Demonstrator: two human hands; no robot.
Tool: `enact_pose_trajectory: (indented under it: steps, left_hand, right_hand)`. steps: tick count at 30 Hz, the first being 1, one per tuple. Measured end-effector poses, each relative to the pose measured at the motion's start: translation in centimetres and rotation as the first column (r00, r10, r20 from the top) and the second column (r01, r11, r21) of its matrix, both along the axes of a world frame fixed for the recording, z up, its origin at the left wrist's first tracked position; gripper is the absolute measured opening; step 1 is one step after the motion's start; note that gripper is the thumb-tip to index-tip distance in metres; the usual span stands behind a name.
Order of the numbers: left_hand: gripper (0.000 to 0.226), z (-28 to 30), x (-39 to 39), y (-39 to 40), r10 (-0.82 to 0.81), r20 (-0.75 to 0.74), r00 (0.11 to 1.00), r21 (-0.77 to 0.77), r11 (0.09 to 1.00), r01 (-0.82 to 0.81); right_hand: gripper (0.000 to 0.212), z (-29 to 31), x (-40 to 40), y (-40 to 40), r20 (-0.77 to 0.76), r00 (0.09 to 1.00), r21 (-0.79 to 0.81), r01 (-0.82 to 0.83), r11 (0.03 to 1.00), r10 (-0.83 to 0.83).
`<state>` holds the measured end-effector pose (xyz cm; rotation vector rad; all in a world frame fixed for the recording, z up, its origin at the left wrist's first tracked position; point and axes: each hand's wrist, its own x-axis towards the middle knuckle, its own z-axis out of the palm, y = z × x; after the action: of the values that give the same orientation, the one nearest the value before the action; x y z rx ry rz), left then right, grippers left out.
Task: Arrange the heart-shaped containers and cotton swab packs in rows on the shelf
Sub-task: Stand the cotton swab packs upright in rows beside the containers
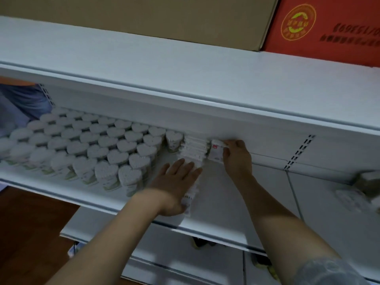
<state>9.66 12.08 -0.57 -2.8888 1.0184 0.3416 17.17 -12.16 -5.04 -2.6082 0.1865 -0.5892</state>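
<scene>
Fingers (227, 150) pinch pack (216, 151) — containers (131, 145) leftward.

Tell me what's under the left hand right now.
The left hand lies flat on a row of cotton swab packs running front to back on the shelf. The packs beneath the palm are hidden.

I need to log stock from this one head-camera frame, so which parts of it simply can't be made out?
- Row of cotton swab packs: its front part is hidden under the left hand, so no count.
- Pack in the right hand: label blurred, fingers cover its right edge.
- Heart-shaped containers: the rows run off the left edge; label print too small.
- Items at the right edge: blurred and cut off.
</scene>
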Motion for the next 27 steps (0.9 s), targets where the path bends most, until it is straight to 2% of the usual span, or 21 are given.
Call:
enact_pose_trajectory:
  steps: [3,7,12,14,17,21,27]
  left_hand:
    - [0.103,0.0,0.1,0.0,0.004,-0.004,1.000,0.006,1.000,-0.004]
    - [0.103,0.4,-0.1,0.0,0.001,-0.005,1.000,0.000,1.000,-0.001]
    - [0.115,1.0,0.0,0.0,0.012,-0.020,1.000,-0.014,1.000,-0.013]
    - [0.115,1.7,0.1,0.0,0.016,-0.038,0.999,-0.039,0.999,-0.017]
    - [0.104,2.5,0.0,-0.7,0.053,-0.022,0.998,-0.109,0.993,-0.055]
    - [0.087,3.3,-1.4,-3.0,0.031,0.014,0.999,-0.169,0.985,-0.028]
    - [0.076,4.0,-5.2,-9.5,-0.090,0.119,0.989,-0.307,0.944,0.123]
  right_hand:
    - [0.026,-0.2,0.4,0.4,0.052,0.999,-0.064,0.009,0.998,-0.006]
    - [0.023,-0.2,0.6,0.4,0.102,0.995,-0.228,0.011,0.974,0.013]
    - [0.045,0.0,0.0,-0.1,0.053,0.998,-0.315,0.029,0.949,-0.013]
    - [0.047,0.3,-1.1,-0.3,0.032,0.999,-0.333,0.050,0.941,-0.041]
    - [0.045,0.6,-3.0,-0.8,0.042,0.999,-0.351,0.045,0.935,-0.032]
    - [0.046,1.2,-8.5,-1.8,0.119,0.991,-0.364,0.097,0.926,-0.057]
    - [0.043,1.3,-18.0,-6.5,0.145,0.959,-0.336,0.279,0.899,-0.243]
